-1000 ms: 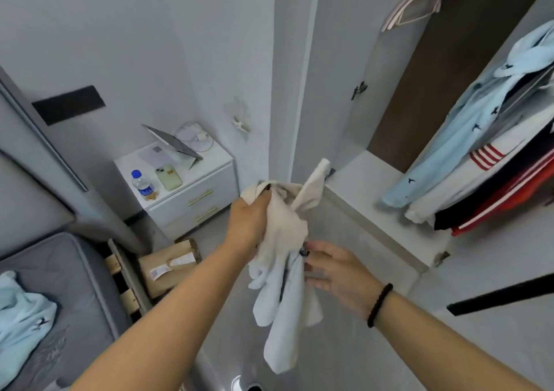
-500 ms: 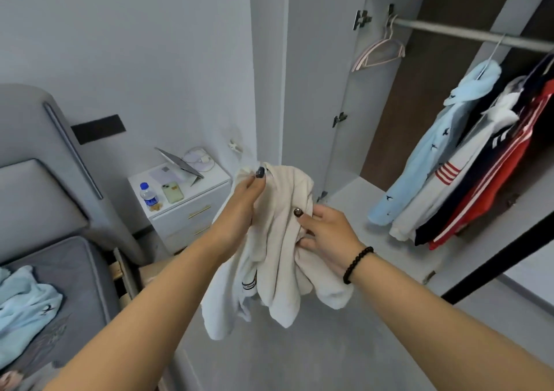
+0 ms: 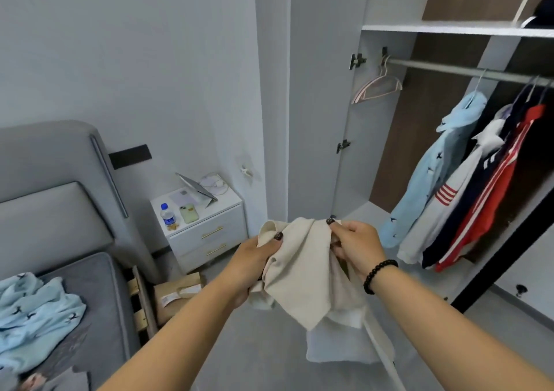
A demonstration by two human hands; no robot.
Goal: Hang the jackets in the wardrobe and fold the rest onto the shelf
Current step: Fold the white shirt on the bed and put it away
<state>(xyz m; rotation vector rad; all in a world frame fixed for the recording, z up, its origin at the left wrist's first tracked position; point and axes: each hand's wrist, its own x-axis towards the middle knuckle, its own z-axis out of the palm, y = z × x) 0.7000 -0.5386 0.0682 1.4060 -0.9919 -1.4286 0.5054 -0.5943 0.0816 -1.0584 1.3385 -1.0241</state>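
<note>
Both hands, left hand [image 3: 254, 258] and right hand [image 3: 355, 245], pinching bunched cream garment [image 3: 302, 267] at frame centre; dangling hem likely dragging, spoiling any fold.

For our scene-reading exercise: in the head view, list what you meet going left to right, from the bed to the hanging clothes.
Blue garment on the bed → nightstand → left hand → cream garment → right hand → hanging blue jacket → red jacket.

Held centre, between both hands: cream cloth garment [image 3: 302, 267]. At 2 o'clock: open grey wardrobe [image 3: 353, 157]. At 10 o'clock: white two-drawer nightstand [image 3: 209, 235], right of grey upholstered bed [image 3: 75, 270].
</note>
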